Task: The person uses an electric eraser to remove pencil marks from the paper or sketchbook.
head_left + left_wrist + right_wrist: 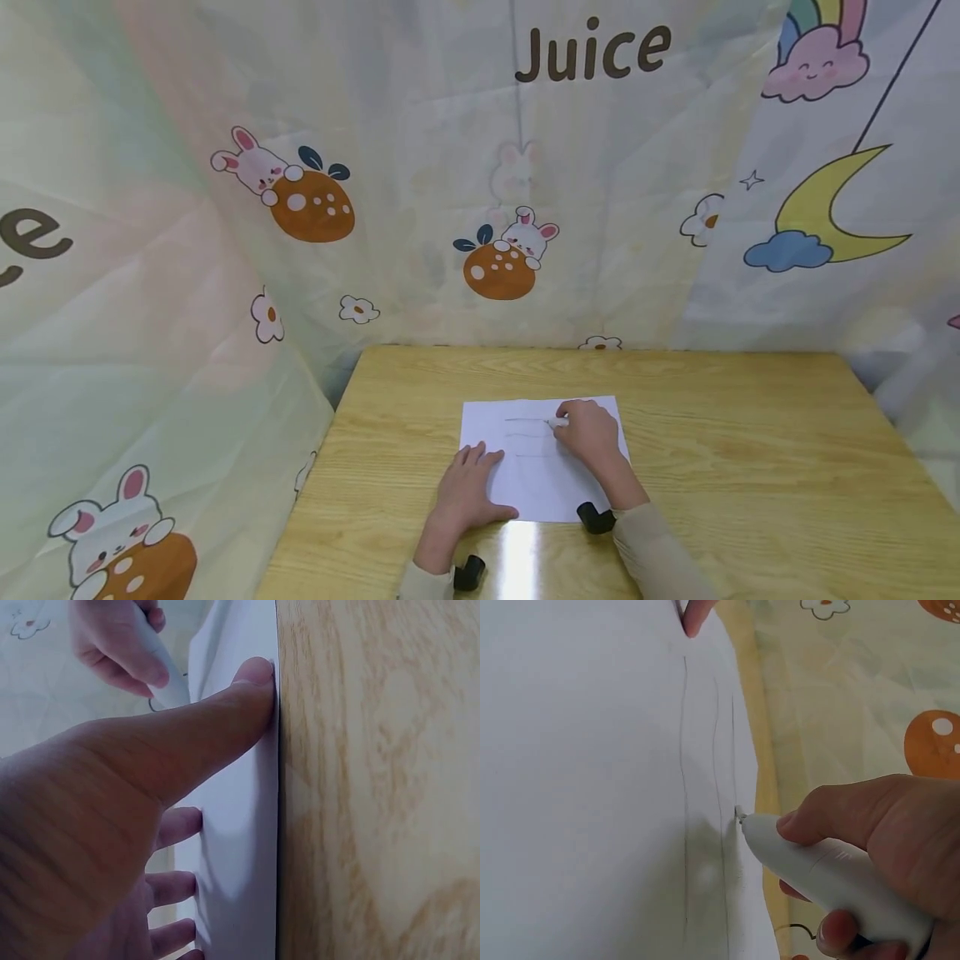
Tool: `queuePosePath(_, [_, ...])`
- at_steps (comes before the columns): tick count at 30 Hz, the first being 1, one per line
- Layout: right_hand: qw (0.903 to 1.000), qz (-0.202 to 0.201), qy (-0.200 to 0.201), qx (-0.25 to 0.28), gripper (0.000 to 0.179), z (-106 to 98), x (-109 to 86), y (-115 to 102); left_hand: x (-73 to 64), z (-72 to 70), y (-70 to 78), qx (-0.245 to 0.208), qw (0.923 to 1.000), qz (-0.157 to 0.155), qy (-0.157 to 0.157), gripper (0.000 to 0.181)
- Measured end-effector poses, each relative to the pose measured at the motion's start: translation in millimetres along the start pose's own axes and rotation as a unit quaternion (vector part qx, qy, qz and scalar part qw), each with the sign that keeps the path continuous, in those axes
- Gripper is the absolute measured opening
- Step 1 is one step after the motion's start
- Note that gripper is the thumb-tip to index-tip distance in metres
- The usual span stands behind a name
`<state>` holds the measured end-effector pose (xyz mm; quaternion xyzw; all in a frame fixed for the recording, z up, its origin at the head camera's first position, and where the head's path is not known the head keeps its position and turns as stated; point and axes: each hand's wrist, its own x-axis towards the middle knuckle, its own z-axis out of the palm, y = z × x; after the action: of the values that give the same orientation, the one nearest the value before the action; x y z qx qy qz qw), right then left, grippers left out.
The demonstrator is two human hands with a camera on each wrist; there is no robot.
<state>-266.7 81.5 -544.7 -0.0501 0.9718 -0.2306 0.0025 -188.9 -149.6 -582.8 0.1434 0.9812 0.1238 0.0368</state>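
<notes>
A white sheet of paper [536, 492] with three thin dark lines lies on the wooden table. My right hand [592, 433] grips a thick white electric eraser [832, 870], thumb along its upper side. Its small pale tip touches the paper at the end of the line [733, 742] closest to the far edge; the other two lines run on past that point. Spread on the paper's left side, my left hand [468, 492] presses it with fingers extended. In the left wrist view its thumb [217, 712] lies along the paper's near edge.
The wooden table [750, 467] extends around the sheet on all sides. Behind it and at the left hangs a printed cloth [420, 150] with rabbits, flowers and a moon. Black wrist cameras [470, 573] sit at both cuffs.
</notes>
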Motion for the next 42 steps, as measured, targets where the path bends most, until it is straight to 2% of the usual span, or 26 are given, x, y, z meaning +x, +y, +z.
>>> queuePosePath(8, [0.9999,0.016,-0.004,0.005,0.019,3,2.3,3,1.0,2.4,-2.0,0.004,1.0000,0.001,0.003,0.097])
queuePosePath(11, [0.9999,0.008,0.004,0.010,0.019,4,3.0,5,0.9,3.5,-3.5,0.005,1.0000,0.002,0.008,0.096])
queuePosePath(19, [0.9997,-0.006,0.003,0.022,0.018,8,1.8,8,-2.1,-2.6,-1.7,-0.004,1.0000,-0.005,-0.007,0.096])
queuePosePath(28, [0.9995,-0.011,0.004,0.030,0.017,7,-2.4,7,-1.1,0.2,-1.5,-0.001,1.0000,-0.004,-0.009,0.096])
queuePosePath(32, [0.9998,-0.004,-0.003,0.017,0.018,2,-4.7,3,-1.2,0.7,-2.0,-0.001,0.9999,-0.004,-0.016,0.097])
queuePosePath(37, [0.9997,-0.012,-0.019,0.001,0.017,-6,0.7,-3,-2.0,-3.5,-1.2,-0.008,1.0000,0.000,0.004,0.095])
queuePosePath(42, [0.9989,-0.009,-0.046,0.001,0.016,-10,9.7,-5,-1.6,-5.5,0.0,-0.016,0.9998,-0.003,-0.011,0.095])
